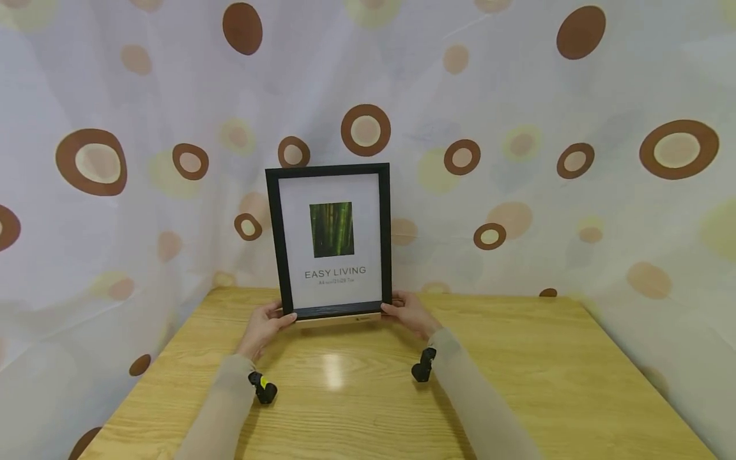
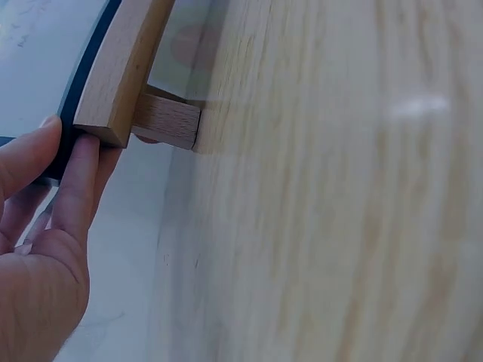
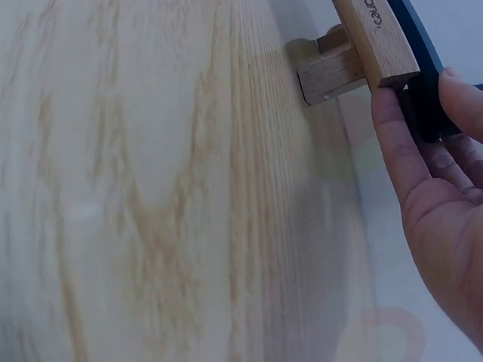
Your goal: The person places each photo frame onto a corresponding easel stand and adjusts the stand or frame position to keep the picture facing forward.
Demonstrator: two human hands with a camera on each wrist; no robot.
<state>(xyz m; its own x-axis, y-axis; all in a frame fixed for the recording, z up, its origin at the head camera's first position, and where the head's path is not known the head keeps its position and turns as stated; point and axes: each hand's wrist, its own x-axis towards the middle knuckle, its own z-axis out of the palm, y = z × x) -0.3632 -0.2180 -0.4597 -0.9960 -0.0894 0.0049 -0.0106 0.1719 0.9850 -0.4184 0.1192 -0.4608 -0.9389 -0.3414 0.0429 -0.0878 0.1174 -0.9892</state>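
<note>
A black picture frame with a bamboo print and the words "EASY LIVING" stands upright, leaning slightly back, at the far side of the table. Under its bottom edge runs a light wooden ledge of a small stand. My left hand grips the lower left corner, thumb in front and fingers at the side and behind. At the lower right corner my right hand does likewise. Both wrist views show a finger touching the ledge's end, and short wooden feet reaching to the tabletop. The back of the frame is hidden.
The wooden table stretches out toward me, with its far edge just behind the stand. A white curtain with brown and beige circles surrounds it at the back and sides. Small black cameras sit on both wrists.
</note>
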